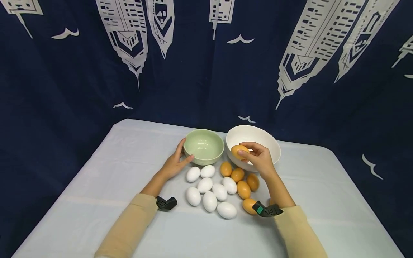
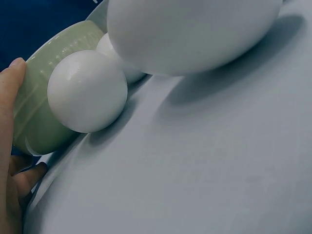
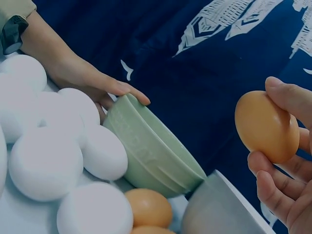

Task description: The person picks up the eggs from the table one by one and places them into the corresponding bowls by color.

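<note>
A brown egg [image 1: 239,152] is pinched between the thumb and fingers of my right hand [image 1: 260,159], held over the near side of the white bowl [image 1: 246,133]. In the right wrist view the same egg [image 3: 265,127] shows whole, clear of both bowls. My left hand [image 1: 172,164] holds the left side of the light green bowl [image 1: 203,145], its thumb at the near rim and its fingers around the side. The green bowl's visible inside holds nothing. In the left wrist view the green bowl [image 2: 41,117] stands just behind white eggs [image 2: 87,92].
Several white eggs [image 1: 204,185] lie grouped on the white tablecloth [image 1: 96,200] in front of the green bowl. Several brown eggs [image 1: 243,190] lie to their right, the nearest by the right wrist's black strap [image 1: 267,210]. A dark blue patterned curtain [image 1: 193,86] hangs behind the table.
</note>
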{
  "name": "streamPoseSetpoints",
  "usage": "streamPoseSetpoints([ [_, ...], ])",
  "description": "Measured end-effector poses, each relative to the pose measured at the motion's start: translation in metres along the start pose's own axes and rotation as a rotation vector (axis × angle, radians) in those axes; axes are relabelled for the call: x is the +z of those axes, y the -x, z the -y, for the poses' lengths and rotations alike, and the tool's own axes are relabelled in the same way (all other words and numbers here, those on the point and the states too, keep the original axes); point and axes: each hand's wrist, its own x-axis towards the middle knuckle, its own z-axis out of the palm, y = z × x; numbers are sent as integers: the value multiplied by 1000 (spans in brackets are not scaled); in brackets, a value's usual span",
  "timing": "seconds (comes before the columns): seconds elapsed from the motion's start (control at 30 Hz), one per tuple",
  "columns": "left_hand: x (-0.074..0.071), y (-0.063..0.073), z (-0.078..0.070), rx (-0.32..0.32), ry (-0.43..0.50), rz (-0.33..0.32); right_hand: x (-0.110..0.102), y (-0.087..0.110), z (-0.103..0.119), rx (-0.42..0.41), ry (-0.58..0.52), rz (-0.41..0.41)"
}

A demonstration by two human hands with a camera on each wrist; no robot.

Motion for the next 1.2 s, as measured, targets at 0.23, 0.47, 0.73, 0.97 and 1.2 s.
streamPoseSetpoints([
  [0.23,2,2,0,-4,0,0,16,-11,-1,54,25,25],
  [0.47,2,1,1,9,2,-1,30,-21,-3,80,-23,58],
  [0.73,0,0,2,10,-16,-11,46,-32,-4,89,29,81],
  [0.97,1,-1,2,9,-12,-2,59,-42,-8,97,45,114],
  [1.2,1,-1,3,18,-7,-3,71,-53,-12,118,82,131],
])
